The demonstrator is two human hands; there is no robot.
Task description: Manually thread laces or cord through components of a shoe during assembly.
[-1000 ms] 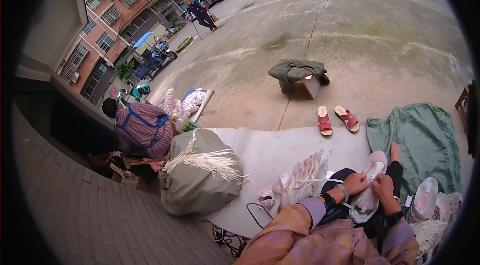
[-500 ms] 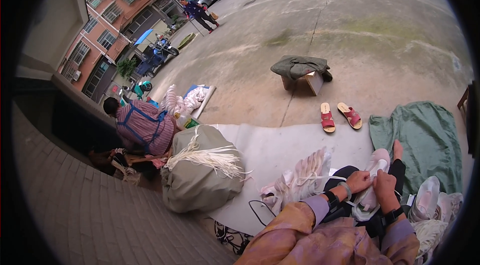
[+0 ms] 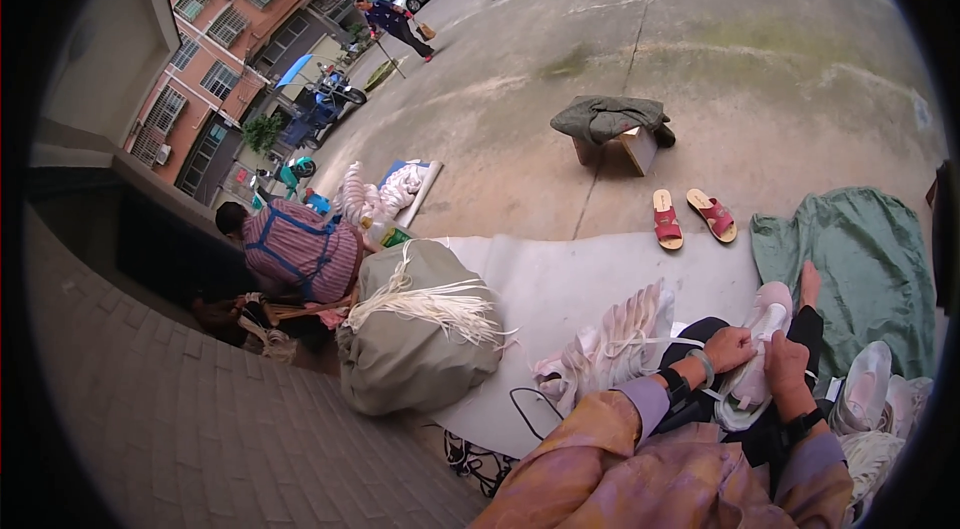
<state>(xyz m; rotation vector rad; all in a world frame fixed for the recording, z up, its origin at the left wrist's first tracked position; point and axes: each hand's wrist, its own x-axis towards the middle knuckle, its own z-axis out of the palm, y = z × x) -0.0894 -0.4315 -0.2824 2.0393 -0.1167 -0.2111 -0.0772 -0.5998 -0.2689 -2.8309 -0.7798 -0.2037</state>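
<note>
A pale pink and white shoe (image 3: pixel 771 301) rests on my lap, toe pointing away from me. Over its laced opening, my left hand (image 3: pixel 731 347) is closed on a white shoelace (image 3: pixel 682 340), which trails off to the left. Close beside it, my right hand (image 3: pixel 787 361) is pinched at the lacing; what sits between its fingers is hidden. Left of my lap stands a row of similar shoes (image 3: pixel 625 339) nested together. More pale shoes (image 3: pixel 866 389) lie to the right of my leg.
A grey-green covered bundle (image 3: pixel 415 369) with white laces (image 3: pixel 430 307) on top stands left, beside a seated person (image 3: pixel 305 251). Ahead are red slippers (image 3: pixel 668 221) and a cloth-topped stool (image 3: pixel 633 150). Green cloth (image 3: pixel 850 259) lies right on the pale sheet (image 3: pixel 530 279).
The whole view has shifted slightly. My hands stay at the shoe's lacing, with the left drawn a little away from the right. The distant person has walked a bit.
</note>
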